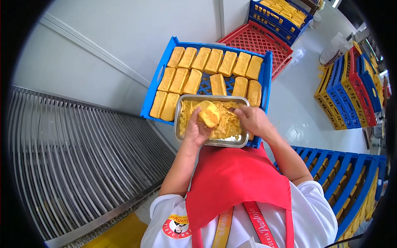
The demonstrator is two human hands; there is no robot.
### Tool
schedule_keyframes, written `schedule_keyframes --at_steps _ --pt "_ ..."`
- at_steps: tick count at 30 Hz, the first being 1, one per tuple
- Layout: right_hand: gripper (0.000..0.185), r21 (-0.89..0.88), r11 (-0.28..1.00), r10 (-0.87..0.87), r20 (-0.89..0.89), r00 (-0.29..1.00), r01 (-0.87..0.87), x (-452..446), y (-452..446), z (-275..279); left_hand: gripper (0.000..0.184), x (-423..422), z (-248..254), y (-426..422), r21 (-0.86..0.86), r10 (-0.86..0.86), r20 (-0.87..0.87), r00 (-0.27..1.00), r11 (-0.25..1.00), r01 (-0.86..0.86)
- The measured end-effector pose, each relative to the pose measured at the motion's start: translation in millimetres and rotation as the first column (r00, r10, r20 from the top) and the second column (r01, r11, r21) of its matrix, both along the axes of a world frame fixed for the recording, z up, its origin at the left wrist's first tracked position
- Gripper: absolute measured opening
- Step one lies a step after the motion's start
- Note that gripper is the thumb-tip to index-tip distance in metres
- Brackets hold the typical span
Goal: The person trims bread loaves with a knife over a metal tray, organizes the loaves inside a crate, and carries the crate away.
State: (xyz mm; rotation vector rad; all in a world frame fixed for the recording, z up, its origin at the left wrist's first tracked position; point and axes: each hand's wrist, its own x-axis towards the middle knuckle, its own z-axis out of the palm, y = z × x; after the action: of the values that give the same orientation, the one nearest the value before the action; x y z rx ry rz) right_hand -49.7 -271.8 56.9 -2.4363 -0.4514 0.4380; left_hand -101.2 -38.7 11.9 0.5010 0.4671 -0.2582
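My left hand [199, 129] is closed around a yellow loaf [209, 114], held up with its end towards me. Under it is a metal pan [180, 135] full of thin yellow trimmings [225, 128]. At the pan's right edge my right hand [253, 120] has its fingers curled together; a small dark tip shows at them, but I cannot make out what they hold. Beneath the pan, a blue crate [267, 78] carries rows of small oblong yellow loaves [214, 61], with a gap in the middle row.
A red crate [258, 41] lies behind, beside stacked blue crates [269, 18] of yellow strips. More stacked crates [341, 93] stand at the right. A slatted blue rack [351, 173] with yellow pieces is close by my right side. Metal slats [82, 161] curve along the left.
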Motion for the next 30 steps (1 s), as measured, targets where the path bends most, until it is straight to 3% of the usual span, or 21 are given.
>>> schedule_keyframes --at_steps 4,8,19,22,23,24,25,26,27,28,30 --pt "0.039 0.134 0.982 0.104 0.22 0.97 -0.136 -11.7 14.2 1.7 0.05 2.6 3.6 -8.9 0.034 -0.072 0.003 0.997 0.997 0.072" --pt "0.038 0.144 0.971 0.117 0.406 0.906 -0.19 -4.2 21.8 -5.7 0.05 1.3 7.4 -11.0 0.088 -0.129 -0.011 0.992 0.988 0.129" --pt "0.05 -0.021 0.941 0.334 0.196 0.922 -0.336 -2.2 24.6 1.8 0.048 6.0 3.0 -9.0 0.111 -0.144 -0.081 0.986 0.982 0.153" --pt "0.053 -0.09 0.915 0.402 0.13 0.906 -0.393 -5.2 23.5 -3.1 0.043 7.9 0.8 -2.7 0.081 -0.062 -0.112 0.992 0.994 0.071" --pt "0.053 -0.136 0.899 0.432 0.122 0.894 -0.416 -7.2 22.9 -7.1 0.042 6.6 2.6 2.6 0.209 -0.014 -0.036 0.999 0.978 0.021" --pt "0.053 -0.137 0.898 0.434 0.122 0.892 -0.418 -9.2 19.5 -15.2 0.043 5.8 5.9 4.8 0.329 0.027 0.046 0.999 0.944 -0.041" --pt "0.053 -0.187 0.919 0.384 0.222 0.896 -0.348 -11.5 16.0 -24.5 0.052 2.9 15.4 4.4 0.663 0.007 0.179 0.984 0.738 -0.126" --pt "0.053 -0.227 0.937 0.329 0.322 0.888 -0.265 -13.0 13.7 -31.6 0.052 0.5 7.1 7.6 0.663 0.011 0.178 0.984 0.737 -0.128" --pt "0.052 -0.234 0.944 0.282 0.209 0.937 -0.232 -10.8 15.7 -23.1 0.057 -2.1 -8.4 12.6 0.797 -0.075 0.267 0.961 0.578 -0.176" --pt "0.052 -0.235 0.943 0.285 0.205 0.936 -0.236 -7.3 15.4 -16.1 0.062 -4.4 -12.8 14.5 0.886 -0.176 0.33 0.928 0.396 -0.24" --pt "0.051 0.0 0.991 0.13 0.033 0.991 -0.13 0.0 14.2 -4.2 0.062 -7.5 -22.2 15.7 0.916 -0.232 0.314 0.921 0.328 -0.23"
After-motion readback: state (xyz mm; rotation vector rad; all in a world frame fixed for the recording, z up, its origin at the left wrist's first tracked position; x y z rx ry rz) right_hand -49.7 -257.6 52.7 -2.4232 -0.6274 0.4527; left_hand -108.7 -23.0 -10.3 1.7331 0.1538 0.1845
